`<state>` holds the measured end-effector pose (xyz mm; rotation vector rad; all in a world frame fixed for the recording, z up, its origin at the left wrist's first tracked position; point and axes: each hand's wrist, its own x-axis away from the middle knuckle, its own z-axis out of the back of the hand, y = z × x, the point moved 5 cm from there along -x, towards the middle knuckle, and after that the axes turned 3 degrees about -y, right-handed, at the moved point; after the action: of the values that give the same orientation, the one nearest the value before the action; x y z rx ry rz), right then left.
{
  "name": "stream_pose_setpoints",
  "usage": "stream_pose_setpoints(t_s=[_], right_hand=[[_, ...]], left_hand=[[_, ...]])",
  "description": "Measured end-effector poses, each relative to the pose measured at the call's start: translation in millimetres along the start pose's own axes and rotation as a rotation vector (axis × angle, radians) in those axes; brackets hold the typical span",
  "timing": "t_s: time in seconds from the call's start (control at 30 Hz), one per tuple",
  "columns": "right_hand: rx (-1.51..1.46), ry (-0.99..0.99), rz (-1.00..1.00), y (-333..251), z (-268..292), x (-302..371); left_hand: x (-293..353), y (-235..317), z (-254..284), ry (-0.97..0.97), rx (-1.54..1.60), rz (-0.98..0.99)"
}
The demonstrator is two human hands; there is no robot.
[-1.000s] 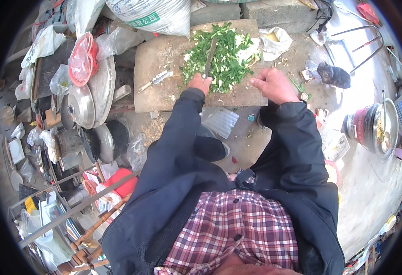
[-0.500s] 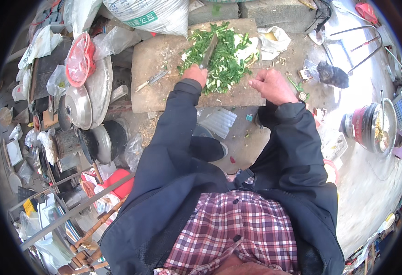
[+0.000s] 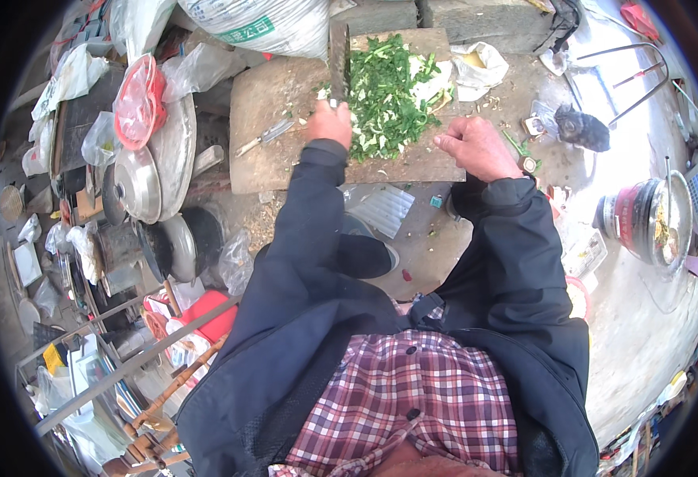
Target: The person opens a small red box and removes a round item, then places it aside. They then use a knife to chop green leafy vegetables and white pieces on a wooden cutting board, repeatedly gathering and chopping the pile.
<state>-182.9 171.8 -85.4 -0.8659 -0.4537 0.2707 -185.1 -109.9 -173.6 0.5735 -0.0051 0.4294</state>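
Note:
My left hand (image 3: 330, 122) is closed round the handle of a cleaver (image 3: 339, 65), whose blade points away from me along the left side of a pile of chopped leafy greens (image 3: 389, 99). The greens, mixed with pale pieces, lie on a worn wooden board (image 3: 265, 171). Beside the board's right edge, my right hand (image 3: 480, 149) is curled into a loose fist, thumb toward the greens. No object shows in it. A small knife (image 3: 264, 137) rests on the board, left of my left hand.
A white sack (image 3: 257, 28) stands behind the board, next to concrete blocks (image 3: 476, 25). An open white bag (image 3: 478, 67) sits at the far right corner. Pot lids (image 3: 137, 187) are at left; a metal bowl (image 3: 667, 222) with a utensil is at right.
My left hand and the cleaver have shifted left, from over the greens to the pile's left side. The blade now points more straight away from me. My right hand has barely moved.

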Motion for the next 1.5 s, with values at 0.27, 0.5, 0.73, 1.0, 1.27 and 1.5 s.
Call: stream_pose_setpoints(t_s=[0.27,0.5,0.73,1.0,1.27,1.5], right_hand=[[-0.034,-0.006,-0.041,-1,3,3],[0.022,-0.03,-0.04,0,1,0],[-0.007,-0.036,-0.094,5,-1,0],[-0.003,-0.03,-0.085,2,2,1],[-0.012,-0.025,-0.084,4,1,0],[-0.006,-0.022,-0.052,3,2,1]], left_hand=[[-13,-8,0,-0.037,-0.098,-0.063],[-21,-26,-12,-0.192,-0.3,0.029],[-33,-38,-5,-0.074,-0.066,0.043],[-30,-43,-5,0.031,-0.153,0.029],[-38,-42,-1,-0.007,-0.309,-0.042],[-35,-47,-12,-0.178,-0.335,0.075]])
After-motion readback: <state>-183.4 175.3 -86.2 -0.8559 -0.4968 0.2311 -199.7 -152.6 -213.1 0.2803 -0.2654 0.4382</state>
